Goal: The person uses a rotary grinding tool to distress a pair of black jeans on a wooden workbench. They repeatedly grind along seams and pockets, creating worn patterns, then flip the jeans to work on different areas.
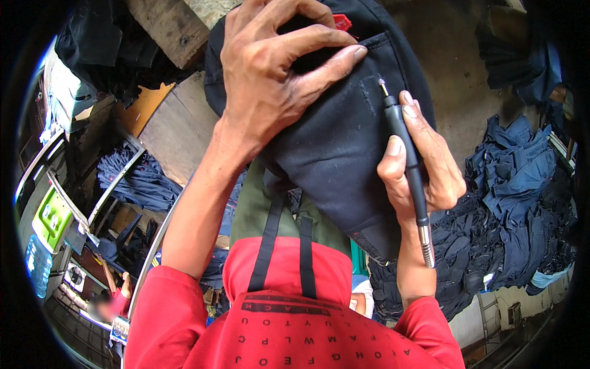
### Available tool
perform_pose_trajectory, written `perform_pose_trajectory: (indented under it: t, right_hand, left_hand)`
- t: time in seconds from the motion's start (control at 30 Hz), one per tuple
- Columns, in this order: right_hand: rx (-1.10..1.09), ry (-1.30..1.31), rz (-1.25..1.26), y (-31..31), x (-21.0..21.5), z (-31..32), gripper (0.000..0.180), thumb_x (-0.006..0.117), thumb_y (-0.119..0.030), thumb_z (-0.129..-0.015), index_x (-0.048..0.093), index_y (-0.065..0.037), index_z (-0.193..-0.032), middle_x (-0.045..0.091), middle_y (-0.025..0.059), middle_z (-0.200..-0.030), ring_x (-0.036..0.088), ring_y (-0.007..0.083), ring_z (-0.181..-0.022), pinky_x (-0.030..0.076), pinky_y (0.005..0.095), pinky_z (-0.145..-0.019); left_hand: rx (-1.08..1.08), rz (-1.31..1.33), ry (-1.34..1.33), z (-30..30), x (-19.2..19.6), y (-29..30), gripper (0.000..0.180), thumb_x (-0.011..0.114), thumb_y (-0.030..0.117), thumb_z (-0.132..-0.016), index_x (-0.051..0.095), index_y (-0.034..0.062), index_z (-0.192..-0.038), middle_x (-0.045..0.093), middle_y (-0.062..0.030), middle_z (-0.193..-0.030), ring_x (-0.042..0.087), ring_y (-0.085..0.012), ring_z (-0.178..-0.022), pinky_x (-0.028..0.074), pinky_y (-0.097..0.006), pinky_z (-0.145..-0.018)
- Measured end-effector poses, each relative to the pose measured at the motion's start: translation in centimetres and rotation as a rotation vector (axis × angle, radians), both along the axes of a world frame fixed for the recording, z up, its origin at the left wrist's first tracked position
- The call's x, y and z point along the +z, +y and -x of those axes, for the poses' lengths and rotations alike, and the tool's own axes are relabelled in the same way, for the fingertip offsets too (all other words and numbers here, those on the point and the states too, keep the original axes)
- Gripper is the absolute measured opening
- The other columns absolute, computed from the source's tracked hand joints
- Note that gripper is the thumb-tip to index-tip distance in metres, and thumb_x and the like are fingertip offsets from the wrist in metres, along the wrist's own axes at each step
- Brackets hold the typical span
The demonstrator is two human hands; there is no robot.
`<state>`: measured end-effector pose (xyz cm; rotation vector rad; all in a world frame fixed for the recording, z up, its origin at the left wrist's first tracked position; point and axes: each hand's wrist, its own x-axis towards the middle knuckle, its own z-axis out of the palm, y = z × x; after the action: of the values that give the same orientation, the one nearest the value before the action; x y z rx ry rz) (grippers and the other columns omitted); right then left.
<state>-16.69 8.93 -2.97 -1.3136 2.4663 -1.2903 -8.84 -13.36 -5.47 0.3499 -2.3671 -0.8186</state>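
A dark navy pair of trousers [332, 141] lies stretched out in front of me, with a patch pocket and a small red tag [342, 23] near the top. My left hand [276, 61] rests on it with fingers spread, the thumb and index fingertips by the pocket's upper edge. In my right hand [430, 160] is a pen-shaped rotary grinder [407, 138], black with a thin metal tip and a coiled metal sleeve at its rear. The tip is beside a small worn mark on the pocket; whether it touches the cloth I cannot tell.
Piles of dark garments [510, 184] lie to the right, and a bundle of blue ones [138, 178] to the left. Wooden boards [172, 31] stand at the upper left. Farther left are a green tray [52, 218], a blue water bottle [39, 264] and another person [114, 301].
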Motion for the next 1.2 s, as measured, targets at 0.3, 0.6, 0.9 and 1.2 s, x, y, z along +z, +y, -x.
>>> perform_pose_trajectory:
  t: [0.3, 0.6, 0.9, 1.2]
  right_hand:
    - [-0.029, 0.002, -0.018, 0.3, 0.1, -0.5, 0.035, 0.068, 0.004, -0.090, 0.074, 0.011, -0.124, 0.078, 0.0300, -0.121, 0.079, 0.0392, -0.116, 0.061, 0.0432, -0.106]
    - [-0.023, -0.019, -0.031, 1.2, 0.2, -0.7, 0.036, 0.069, 0.002, -0.091, 0.074, 0.010, -0.125, 0.078, 0.0297, -0.122, 0.078, 0.0394, -0.118, 0.060, 0.0435, -0.107]
    - [-0.017, -0.047, -0.046, 2.1, 0.3, -1.0, 0.036, 0.071, 0.001, -0.092, 0.074, 0.010, -0.127, 0.078, 0.0300, -0.124, 0.077, 0.0394, -0.121, 0.059, 0.0435, -0.108]
    - [-0.051, -0.060, -0.025, 2.5, 0.5, -1.3, 0.034, 0.070, 0.001, -0.088, 0.075, 0.011, -0.120, 0.078, 0.0302, -0.117, 0.079, 0.0400, -0.115, 0.060, 0.0462, -0.106]
  left_hand:
    - [-0.010, -0.028, -0.002, 0.1, -0.5, -0.2, 0.018, 0.094, 0.017, -0.078, 0.087, 0.0127, -0.095, 0.074, -0.0022, -0.097, 0.065, -0.0222, -0.098, 0.051, -0.038, -0.090]
    - [-0.008, -0.036, -0.064, -0.1, 0.4, -0.2, 0.019, 0.093, 0.018, -0.078, 0.088, 0.0123, -0.095, 0.074, -0.0022, -0.096, 0.065, -0.0224, -0.098, 0.050, -0.039, -0.091]
    - [0.000, -0.031, -0.053, -0.1, 0.2, 0.0, 0.019, 0.093, 0.018, -0.078, 0.088, 0.0121, -0.095, 0.074, -0.0028, -0.097, 0.065, -0.0227, -0.098, 0.050, -0.039, -0.092]
    - [0.006, -0.010, -0.091, 0.1, 0.7, 0.2, 0.020, 0.095, 0.022, -0.078, 0.087, 0.0108, -0.092, 0.072, -0.0025, -0.093, 0.063, -0.0222, -0.096, 0.048, -0.039, -0.091]
